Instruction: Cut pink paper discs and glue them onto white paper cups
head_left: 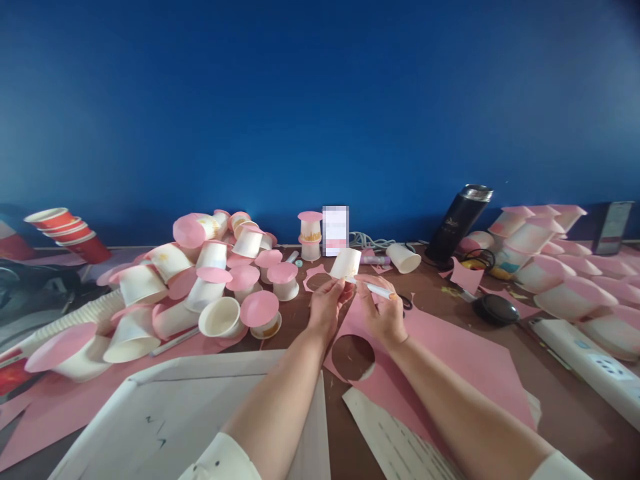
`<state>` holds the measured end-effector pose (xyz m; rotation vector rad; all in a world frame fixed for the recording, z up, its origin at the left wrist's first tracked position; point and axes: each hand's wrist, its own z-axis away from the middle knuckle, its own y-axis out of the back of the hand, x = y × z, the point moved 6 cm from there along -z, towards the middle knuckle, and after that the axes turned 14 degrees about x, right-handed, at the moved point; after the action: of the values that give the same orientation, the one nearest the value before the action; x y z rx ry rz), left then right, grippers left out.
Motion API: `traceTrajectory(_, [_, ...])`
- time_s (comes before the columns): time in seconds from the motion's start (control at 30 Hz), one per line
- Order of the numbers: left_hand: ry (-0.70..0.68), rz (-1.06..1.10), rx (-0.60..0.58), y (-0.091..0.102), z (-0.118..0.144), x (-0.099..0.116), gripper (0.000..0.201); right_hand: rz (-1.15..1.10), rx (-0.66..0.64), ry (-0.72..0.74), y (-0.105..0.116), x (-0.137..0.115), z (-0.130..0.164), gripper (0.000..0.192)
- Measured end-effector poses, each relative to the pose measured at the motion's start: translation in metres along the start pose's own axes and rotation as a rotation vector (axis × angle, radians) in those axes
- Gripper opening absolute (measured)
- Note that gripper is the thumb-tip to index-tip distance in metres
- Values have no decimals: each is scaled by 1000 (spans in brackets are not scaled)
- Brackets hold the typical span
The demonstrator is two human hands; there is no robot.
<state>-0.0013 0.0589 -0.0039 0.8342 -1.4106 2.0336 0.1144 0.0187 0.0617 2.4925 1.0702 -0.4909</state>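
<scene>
My left hand (pixel 326 305) is closed at the lower edge of a white paper cup (pixel 346 262), its fingertips against it. My right hand (pixel 386 315) grips a slim white pen-like tube (pixel 380 290), whose tip points left toward the cup and my left fingers. The exact contact between tip and cup is too small to make out. Beneath my hands lies pink paper (pixel 465 353) with a round hole cut in it. Close behind them stand stacked cups with pink discs (pixel 311 233), and another white cup (pixel 404 258) lies on its side.
Many white cups with pink discs (pixel 259 310) crowd the left, and more cups (pixel 550 273) are piled at the right. A black flask (pixel 457 223) leans near the blue wall, with a black mouse (pixel 496 310) before it. Red cups (pixel 83 240) tilt at far left.
</scene>
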Motion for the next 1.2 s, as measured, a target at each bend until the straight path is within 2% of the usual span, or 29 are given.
traceTrajectory(0.33, [-63,-99,4,-2,4,3,36,-14,-23,-60,-1,3,0,20])
traceTrajectory(0.5, [-42,-46,-26,-2,3,1,38,-4,-3,-29,1,-1,-1,19])
traceTrajectory(0.67, [-39,-74,24,2,1,1,42,6,1,6,1,-5,-1,18])
traceTrajectory(0.9, [-210,-310,14,-1,5,7,32,24,14,16,0,-2,0,17])
traceTrajectory(1.2, [-293,-341,-39,-5,11,12,25,27,-3,-5,0,-1,1,19])
